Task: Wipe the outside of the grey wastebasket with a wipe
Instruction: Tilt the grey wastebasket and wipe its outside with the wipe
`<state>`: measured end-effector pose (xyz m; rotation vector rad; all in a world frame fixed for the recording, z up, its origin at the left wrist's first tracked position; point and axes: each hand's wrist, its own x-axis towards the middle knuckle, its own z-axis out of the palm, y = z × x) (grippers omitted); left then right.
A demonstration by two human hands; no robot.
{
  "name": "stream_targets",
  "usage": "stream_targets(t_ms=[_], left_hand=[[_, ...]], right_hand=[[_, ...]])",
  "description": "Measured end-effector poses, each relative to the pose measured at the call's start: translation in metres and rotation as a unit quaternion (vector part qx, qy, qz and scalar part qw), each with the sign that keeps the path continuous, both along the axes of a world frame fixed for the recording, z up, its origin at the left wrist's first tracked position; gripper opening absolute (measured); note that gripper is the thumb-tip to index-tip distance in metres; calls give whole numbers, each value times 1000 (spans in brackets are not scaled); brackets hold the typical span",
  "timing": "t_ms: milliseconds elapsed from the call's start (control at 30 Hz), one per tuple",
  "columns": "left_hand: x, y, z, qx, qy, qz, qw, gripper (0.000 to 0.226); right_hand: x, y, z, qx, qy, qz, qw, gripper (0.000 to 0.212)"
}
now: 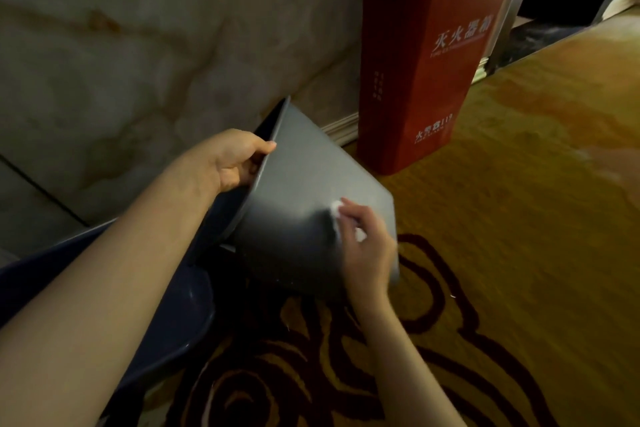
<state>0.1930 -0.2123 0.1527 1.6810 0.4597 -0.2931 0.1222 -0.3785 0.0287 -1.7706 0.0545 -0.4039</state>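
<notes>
Likely a hotel or public-building corridor: patterned gold carpet (519, 218) underfoot, marble-look wall (138, 45) at ten o'clock, a red fire-extinguisher box (426, 62) (Chinese lettering) at one o'clock.

The carpet (519, 218) to the right of the tilted grey wastebasket (311, 184) is open, so a hand can pass there. Behind it the wall (138, 45) stands close, and the red box (426, 62) blocks the far right side. A dark blue container (166, 322) fills the left side.
</notes>
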Motion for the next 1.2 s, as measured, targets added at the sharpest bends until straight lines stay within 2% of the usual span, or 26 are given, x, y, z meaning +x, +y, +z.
stream_targets(t_ms=[67,200,267,333,500,600,667,900,1067,1200], left_hand=[[1,2,2,9,9,-8,1000,17],[4,9,4,31,27,-29,999,22],[9,11,7,49,48,-65,995,32],[19,12,10,79,63,-95,990,44],[59,-10,26,127,38,-88,987,54],[73,-30,27,237,26,-124,963,47],[81,-42,25,264,16,-117,957,40],[80,-40,29,133,1,-47,990,22],[39,-30,44,104,-137,-90,981,18],[5,-16,24,-6,-209,-101,973,24]], right_hand=[[-5,8,-2,-33,1,17,999,15],[-12,-15,-35,-8,88,-90,992,12],[-13,-28,-50,-6,118,-128,985,11],[-12,-36,-57,-10,133,-146,980,9],[-4,-46,-65,-21,146,-171,974,9],[-8,-45,-68,-22,142,-174,974,9],[-10,-46,-71,-19,142,-179,973,9],[-19,-36,-81,19,133,-203,970,11],[-18,-26,-78,19,109,-188,976,15],[-15,-20,-64,104,112,-198,968,9]])
